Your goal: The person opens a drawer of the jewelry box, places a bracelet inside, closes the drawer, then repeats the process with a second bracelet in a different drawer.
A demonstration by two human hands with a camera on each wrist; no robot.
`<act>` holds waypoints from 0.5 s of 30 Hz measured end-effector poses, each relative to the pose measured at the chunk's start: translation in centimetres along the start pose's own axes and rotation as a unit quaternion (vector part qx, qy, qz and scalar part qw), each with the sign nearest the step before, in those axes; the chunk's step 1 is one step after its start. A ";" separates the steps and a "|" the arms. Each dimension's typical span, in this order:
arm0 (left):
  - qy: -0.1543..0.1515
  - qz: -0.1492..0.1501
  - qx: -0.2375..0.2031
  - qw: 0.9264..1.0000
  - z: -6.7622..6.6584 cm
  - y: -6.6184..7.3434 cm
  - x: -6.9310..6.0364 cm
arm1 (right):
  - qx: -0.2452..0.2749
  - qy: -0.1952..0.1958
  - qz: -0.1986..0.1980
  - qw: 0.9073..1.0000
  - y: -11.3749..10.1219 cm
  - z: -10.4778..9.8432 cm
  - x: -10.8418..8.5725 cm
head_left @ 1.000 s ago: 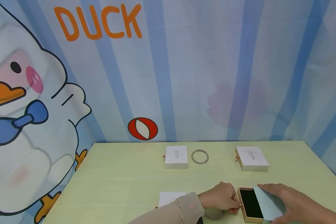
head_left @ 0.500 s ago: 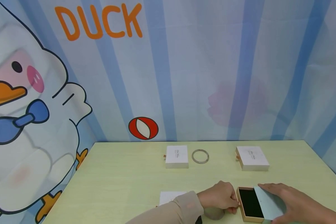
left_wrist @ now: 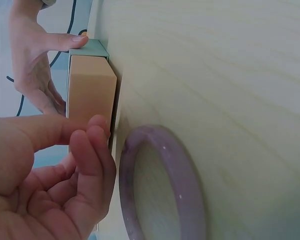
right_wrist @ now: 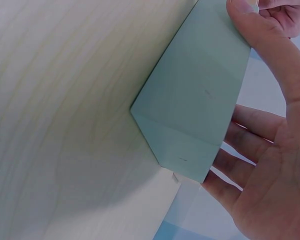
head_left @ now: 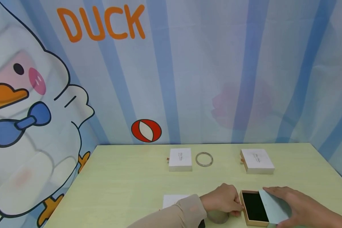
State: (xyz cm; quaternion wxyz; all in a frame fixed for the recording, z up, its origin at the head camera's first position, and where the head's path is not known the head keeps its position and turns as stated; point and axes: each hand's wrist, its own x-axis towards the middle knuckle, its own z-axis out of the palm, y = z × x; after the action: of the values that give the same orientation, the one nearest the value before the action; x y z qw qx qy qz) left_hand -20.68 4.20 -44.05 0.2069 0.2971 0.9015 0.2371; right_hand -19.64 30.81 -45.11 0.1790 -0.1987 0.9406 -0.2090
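In the head view, a pale green drawer box stands at the lower right, its sleeve (head_left: 275, 207) held by my right hand (head_left: 299, 205). The thumb and fingers span opposite sides of the sleeve, as the right wrist view also shows. Out of its left end comes the tan-edged drawer (head_left: 255, 207), lined in black. My left hand (head_left: 223, 199) pinches at the drawer's front with thumb and fingertips; the pull tab there is mostly hidden. Just beside that hand, a pale purple bangle (left_wrist: 190, 200) lies on the table, partly covered by the hand in the head view.
Two white boxes, one at the back middle (head_left: 180, 160) and one at the back right (head_left: 257, 161), have small brown tabs. A greyish bangle (head_left: 197, 160) lies between them. Another white box (head_left: 172, 200) is partly behind my left sleeve. A printed curtain (head_left: 199, 79) hangs behind the table.
The drawer has slid slightly farther left out of the sleeve, with my left hand moving along with it. My right hand has stayed nearly still on the sleeve.
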 end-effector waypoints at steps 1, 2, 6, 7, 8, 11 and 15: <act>0.001 -0.002 0.001 1.000 0.0 0.0 0.0 | -0.003 0.001 -0.002 1.000 0.0 0.0 0.0; 0.003 -0.006 0.001 1.000 0.0 0.0 0.0 | -0.006 0.003 -0.004 1.000 0.1 0.1 0.0; 0.008 -0.015 -0.003 1.000 0.0 -0.1 0.1 | -0.013 0.008 -0.008 1.000 0.2 0.1 0.0; 0.009 -0.018 -0.002 1.000 0.0 -0.1 0.0 | -0.014 0.009 -0.009 1.000 0.3 0.1 0.0; 0.009 -0.021 -0.005 1.000 -0.1 -0.1 0.0 | -0.015 0.008 -0.010 1.000 0.3 0.1 0.0; 0.009 -0.030 -0.011 0.999 -0.1 -0.2 -0.1 | -0.015 0.007 -0.020 1.000 0.4 0.1 -0.1; 0.007 -0.030 -0.020 0.999 -0.2 -0.3 -0.2 | -0.016 0.007 -0.031 0.999 0.4 0.0 -0.2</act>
State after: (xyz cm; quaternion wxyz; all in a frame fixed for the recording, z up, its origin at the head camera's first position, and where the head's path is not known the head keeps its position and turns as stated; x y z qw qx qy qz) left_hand -20.81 3.78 -44.00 0.2132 0.2644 0.9064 0.2511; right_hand -19.60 31.25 -45.28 0.1630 -0.2289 0.9386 -0.2002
